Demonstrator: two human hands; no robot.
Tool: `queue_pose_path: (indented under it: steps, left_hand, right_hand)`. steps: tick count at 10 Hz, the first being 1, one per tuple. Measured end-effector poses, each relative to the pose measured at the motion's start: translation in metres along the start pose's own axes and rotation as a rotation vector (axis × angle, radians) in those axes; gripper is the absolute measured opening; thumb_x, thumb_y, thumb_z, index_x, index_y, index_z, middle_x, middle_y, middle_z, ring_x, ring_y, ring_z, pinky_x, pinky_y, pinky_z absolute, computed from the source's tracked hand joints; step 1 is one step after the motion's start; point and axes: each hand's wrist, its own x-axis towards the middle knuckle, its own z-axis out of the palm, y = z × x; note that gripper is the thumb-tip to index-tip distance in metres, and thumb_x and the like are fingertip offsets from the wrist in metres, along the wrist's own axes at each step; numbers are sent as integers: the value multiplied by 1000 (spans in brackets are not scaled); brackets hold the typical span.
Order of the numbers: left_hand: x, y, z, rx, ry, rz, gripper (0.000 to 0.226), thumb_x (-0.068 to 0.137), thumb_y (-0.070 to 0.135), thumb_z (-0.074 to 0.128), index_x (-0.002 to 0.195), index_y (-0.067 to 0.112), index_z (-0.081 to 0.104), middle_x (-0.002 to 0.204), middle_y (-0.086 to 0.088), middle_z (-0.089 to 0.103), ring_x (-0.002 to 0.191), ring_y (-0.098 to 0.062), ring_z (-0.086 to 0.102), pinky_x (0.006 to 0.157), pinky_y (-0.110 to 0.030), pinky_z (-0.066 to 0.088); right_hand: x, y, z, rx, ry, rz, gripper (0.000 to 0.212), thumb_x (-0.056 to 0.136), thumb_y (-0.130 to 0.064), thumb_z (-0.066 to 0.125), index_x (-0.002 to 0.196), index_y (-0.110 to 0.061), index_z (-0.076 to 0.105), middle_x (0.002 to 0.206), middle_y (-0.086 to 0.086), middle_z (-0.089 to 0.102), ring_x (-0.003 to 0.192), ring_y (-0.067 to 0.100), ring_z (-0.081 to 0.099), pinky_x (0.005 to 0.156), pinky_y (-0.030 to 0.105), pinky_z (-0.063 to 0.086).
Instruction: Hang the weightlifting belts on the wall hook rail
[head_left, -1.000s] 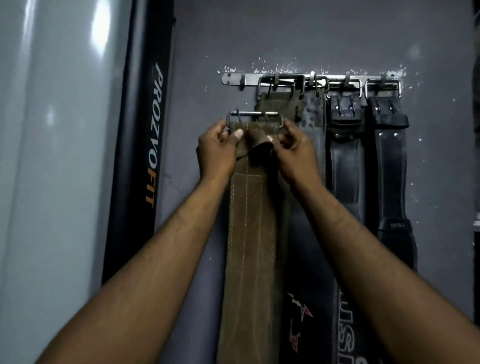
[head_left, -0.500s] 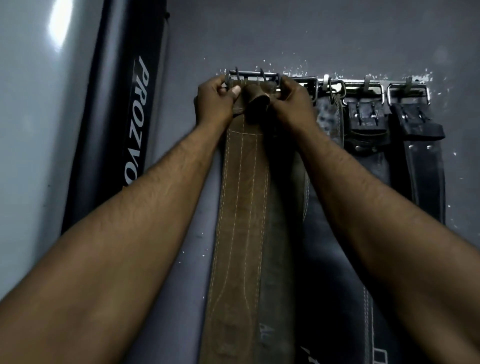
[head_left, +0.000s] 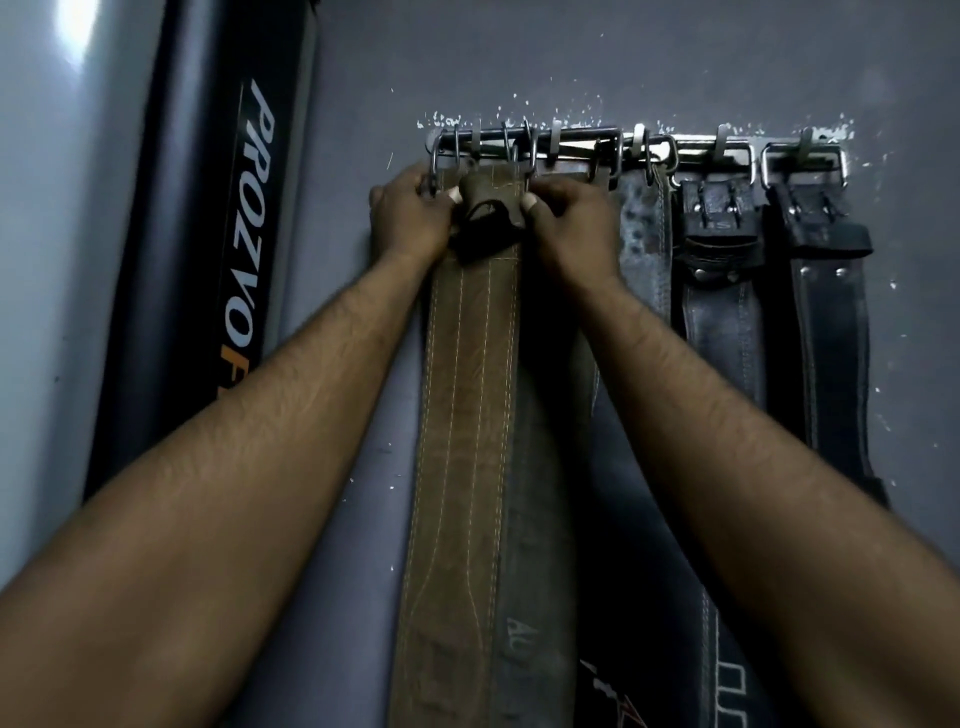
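A metal hook rail (head_left: 696, 151) is fixed high on the grey wall. A brown leather weightlifting belt (head_left: 467, 374) hangs straight down from the rail's left end, its steel buckle (head_left: 457, 148) up at the leftmost hooks. My left hand (head_left: 408, 213) grips the belt's top left edge by the buckle. My right hand (head_left: 569, 221) pinches the top right edge beside the leather loop. Whether the buckle rests on a hook I cannot tell. Several other belts hang to the right, among them an olive belt (head_left: 540, 519), a black belt (head_left: 722, 291) and a dark belt (head_left: 831, 332).
A black upright pad lettered PROZVOFIT (head_left: 223, 249) stands against the wall on the left, next to a pale glossy panel (head_left: 57, 260). Bare grey wall (head_left: 623, 57) lies above the rail.
Both hands have lifted the brown belt from below the rail until its buckle is at the leftmost hooks. The view has come closer to the wall.
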Motion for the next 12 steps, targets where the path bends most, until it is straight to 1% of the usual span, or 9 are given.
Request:
queue_pose_path:
  steps: [2, 3, 4, 6, 7, 8, 9, 11, 12]
  left_hand:
    - [-72, -1, 14, 218, 42, 262, 52, 93, 12, 51, 144, 22, 47, 138, -12, 39, 128, -27, 38, 107, -29, 37]
    - [-89, -5, 21, 286, -7, 265, 68, 91, 29, 60, 152, 20, 32, 146, -10, 34, 139, -28, 29, 115, -35, 32]
    - [-101, -6, 25, 348, -105, 221, 89, 91, 40, 62, 158, 19, 8, 156, -11, 24, 146, -31, 21, 118, -44, 30]
    - [-119, -1, 21, 458, -208, 170, 106, 89, 35, 68, 157, 18, -11, 164, -8, 10, 148, -29, 24, 113, -45, 37]
    - [-127, 6, 14, 508, -281, 143, 112, 87, 31, 71, 156, 19, -18, 163, -8, 16, 144, -30, 32, 104, -44, 44]
    - [-134, 14, 4, 494, -393, 102, 111, 86, 26, 72, 157, 22, -13, 158, -8, 27, 136, -29, 43, 102, -43, 47]
    - [-147, 23, -5, 444, -478, 59, 104, 87, 26, 71, 158, 22, -4, 160, -6, 25, 139, -26, 40, 107, -40, 41]
    - [-175, 46, -9, 419, -470, -21, 74, 87, 30, 70, 150, 19, 33, 144, -9, 45, 128, -26, 51, 102, -36, 45]
    - [-188, 61, -9, 454, -442, -45, 63, 88, 33, 69, 144, 18, 43, 142, -7, 50, 125, -23, 53, 99, -34, 47]
  right_hand:
    - [-15, 23, -15, 134, 175, 51, 12, 96, -15, 60, 107, -18, 58, 105, 1, 70, 89, 18, 72, 78, 37, 62]
    - [5, 18, -29, 271, 85, 156, 5, 101, -17, 54, 103, -17, 50, 90, 1, 65, 60, 15, 71, 47, 30, 57]
    - [28, 10, -42, 310, -41, 294, 22, 102, -27, 53, 88, -11, 54, 74, 8, 66, 45, 16, 66, 39, 26, 50]
    - [50, 11, -47, 343, 16, 554, 42, 95, -37, 65, 67, -7, 61, 50, 5, 61, 42, 22, 61, 43, 27, 51]
    - [48, 7, -50, 89, 53, 522, 36, 91, -44, 61, 81, -11, 72, 70, 1, 74, 62, 19, 72, 60, 29, 60]
    - [39, -1, -54, -57, 77, 465, 41, 91, -47, 56, 106, -13, 71, 95, -3, 70, 89, 17, 67, 86, 28, 52]
    - [24, 0, -57, 94, 0, 486, 31, 96, -41, 58, 100, -12, 69, 72, -2, 74, 62, 15, 73, 70, 34, 63]
    - [-27, 1, -88, 294, -195, 483, 30, 95, -37, 63, 78, -13, 60, 66, 8, 71, 56, 23, 70, 62, 40, 62]
    - [-55, -10, -116, 386, -257, 488, 30, 97, -34, 61, 77, -12, 57, 66, 9, 68, 48, 17, 65, 52, 29, 55]
